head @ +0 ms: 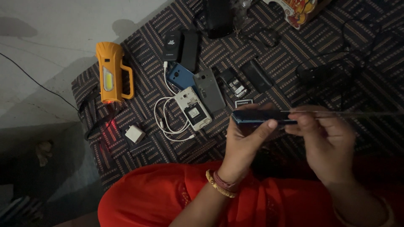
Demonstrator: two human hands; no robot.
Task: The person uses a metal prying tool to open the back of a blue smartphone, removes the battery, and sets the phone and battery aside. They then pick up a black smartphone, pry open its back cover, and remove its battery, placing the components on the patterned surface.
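Note:
My left hand [246, 141] grips a dark blue phone [256, 116] held edge-on above my lap, thumb pressed along its near side. My right hand [324, 138] pinches a long thin metal tool [357, 113] that lies along the phone's top edge and reaches out to the right. A gold and red bangle [219, 185] circles my left wrist. My lap is covered by orange-red cloth [160, 197].
On the dark patterned mat [143, 63] lie several opened phones and back covers [193, 109], a white cable [164, 122], a white charger plug [134, 133], a small battery [243, 102] and black cords. An orange torch [110, 73] glows at the mat's left edge. Grey floor lies to the left.

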